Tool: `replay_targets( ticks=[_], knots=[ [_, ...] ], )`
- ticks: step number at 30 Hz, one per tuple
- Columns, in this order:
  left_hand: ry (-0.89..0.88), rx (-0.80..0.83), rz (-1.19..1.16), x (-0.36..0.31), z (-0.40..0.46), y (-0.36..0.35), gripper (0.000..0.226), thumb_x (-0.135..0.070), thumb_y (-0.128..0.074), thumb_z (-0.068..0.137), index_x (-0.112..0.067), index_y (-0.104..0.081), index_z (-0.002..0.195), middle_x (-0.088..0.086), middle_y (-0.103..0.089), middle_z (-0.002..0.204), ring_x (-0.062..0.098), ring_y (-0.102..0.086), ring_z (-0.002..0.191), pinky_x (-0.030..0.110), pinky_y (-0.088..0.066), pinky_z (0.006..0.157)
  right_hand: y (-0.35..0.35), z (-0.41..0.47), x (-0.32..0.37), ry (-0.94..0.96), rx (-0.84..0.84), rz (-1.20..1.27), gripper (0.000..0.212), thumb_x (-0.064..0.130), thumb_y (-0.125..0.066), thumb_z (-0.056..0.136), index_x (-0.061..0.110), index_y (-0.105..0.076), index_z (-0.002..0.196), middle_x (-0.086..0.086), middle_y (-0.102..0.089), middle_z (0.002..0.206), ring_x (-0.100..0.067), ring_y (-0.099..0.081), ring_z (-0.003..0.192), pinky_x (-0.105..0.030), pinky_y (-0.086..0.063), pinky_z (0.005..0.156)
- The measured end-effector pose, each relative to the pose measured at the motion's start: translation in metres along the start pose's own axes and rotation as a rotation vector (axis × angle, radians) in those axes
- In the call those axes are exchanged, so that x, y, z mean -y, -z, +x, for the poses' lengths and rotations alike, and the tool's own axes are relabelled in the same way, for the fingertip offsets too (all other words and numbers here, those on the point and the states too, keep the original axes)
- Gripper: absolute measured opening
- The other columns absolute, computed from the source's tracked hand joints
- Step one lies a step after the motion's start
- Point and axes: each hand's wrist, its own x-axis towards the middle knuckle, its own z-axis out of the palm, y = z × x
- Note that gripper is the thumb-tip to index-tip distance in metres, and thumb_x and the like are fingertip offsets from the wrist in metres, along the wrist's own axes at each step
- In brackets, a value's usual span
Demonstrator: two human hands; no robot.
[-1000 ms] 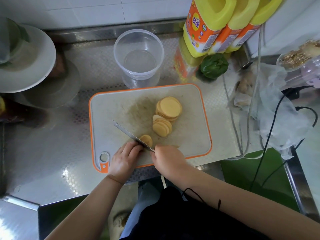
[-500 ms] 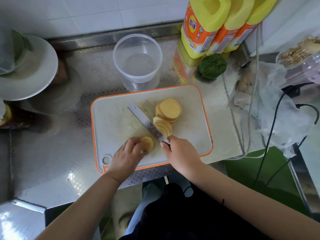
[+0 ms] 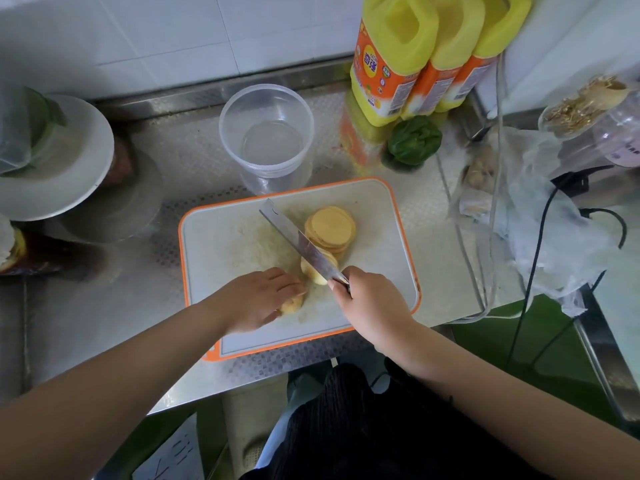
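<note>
A white cutting board [image 3: 221, 244] with an orange rim lies on the steel counter. On it sits a stack of round yellow potato slices [image 3: 330, 226], with a smaller pile of slices [image 3: 313, 268] in front of it. My right hand [image 3: 370, 303] grips the handle of a knife [image 3: 298, 242]; the blade points up-left and lies against the smaller pile. My left hand [image 3: 256, 299] covers a small potato end piece [image 3: 292, 304] near the board's front, fingers curled over it.
A clear plastic tub [image 3: 266, 136] stands just behind the board. Yellow oil bottles [image 3: 415, 53] and a green pepper [image 3: 414, 140] are at the back right. Plastic bags [image 3: 540, 209] and cables [image 3: 533, 258] lie right; a white plate [image 3: 69, 174] left.
The knife swung from lying low across the board's front left to pointing up-left beside the slices. My right hand moved right; my left hand stayed on the end piece.
</note>
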Motion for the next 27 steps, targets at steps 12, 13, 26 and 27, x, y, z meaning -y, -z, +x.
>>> replay_targets(
  ticks=[12, 13, 26, 27],
  knots=[
    [0.162, -0.073, -0.123, -0.010, -0.004, -0.007, 0.068, -0.022, -0.088, 0.068, -0.017, -0.060, 0.129, -0.002, -0.064, 0.124, 0.020, -0.057, 0.110, 0.031, -0.057, 0.079, -0.001, 0.002, -0.006, 0.019, 0.034, -0.015, 0.037, 0.040, -0.043, 0.099, 0.020, -0.033, 0.070, 0.006, -0.035, 0.054, -0.013, -0.035, 0.048, -0.024, -0.019, 0.043],
    [0.190, -0.088, -0.128, -0.012, -0.004, -0.009, 0.066, -0.022, -0.087, 0.069, -0.017, -0.060, 0.129, -0.002, -0.064, 0.124, 0.020, -0.056, 0.111, 0.031, -0.058, 0.080, -0.001, 0.003, -0.006, 0.019, 0.037, -0.014, 0.036, 0.040, -0.043, 0.099, 0.019, -0.034, 0.071, 0.006, -0.035, 0.054, -0.012, -0.034, 0.048, -0.024, -0.019, 0.043],
    [1.050, -0.313, -0.428, -0.092, 0.026, -0.025, 0.056, -0.024, -0.070, 0.083, -0.016, -0.047, 0.134, -0.004, -0.050, 0.133, 0.020, -0.039, 0.125, 0.036, -0.043, 0.099, -0.008, 0.010, -0.004, 0.021, 0.040, -0.014, 0.031, 0.040, -0.042, 0.099, 0.014, -0.049, 0.085, 0.001, -0.046, 0.067, -0.021, -0.046, 0.066, -0.030, -0.025, 0.049],
    [1.117, -0.349, -0.458, -0.098, 0.030, -0.027, 0.057, -0.023, -0.070, 0.082, -0.015, -0.046, 0.134, -0.001, -0.049, 0.132, 0.021, -0.038, 0.124, 0.035, -0.041, 0.100, -0.010, 0.010, -0.003, 0.025, 0.048, -0.050, 0.032, 0.040, -0.041, 0.100, 0.013, -0.053, 0.089, 0.000, -0.047, 0.069, -0.022, -0.045, 0.067, -0.030, -0.027, 0.052]
  ],
)
